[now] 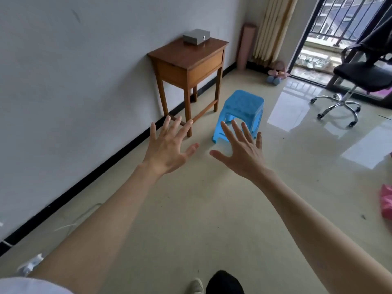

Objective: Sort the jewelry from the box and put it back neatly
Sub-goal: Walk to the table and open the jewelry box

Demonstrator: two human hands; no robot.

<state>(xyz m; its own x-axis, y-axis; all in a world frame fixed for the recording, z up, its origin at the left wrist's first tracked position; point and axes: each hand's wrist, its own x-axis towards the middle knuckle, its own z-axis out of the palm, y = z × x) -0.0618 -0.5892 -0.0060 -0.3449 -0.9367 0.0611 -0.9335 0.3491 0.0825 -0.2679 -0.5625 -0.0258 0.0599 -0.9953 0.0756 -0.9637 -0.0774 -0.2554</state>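
Observation:
A small grey box [196, 36] stands on top of a tall wooden table [188, 60] against the white wall, well beyond my reach. No jewelry is visible. My left hand [168, 147] and my right hand [242, 149] are both stretched out in front of me over the floor, backs up, fingers spread and straight. Neither hand holds or touches anything.
A blue plastic stool [240, 112] stands on the tiled floor just right of the table. A black office chair [358, 75] is at the right by the balcony door. A pink bag [386, 202] lies at the right edge. White cables [72, 221] run along the wall.

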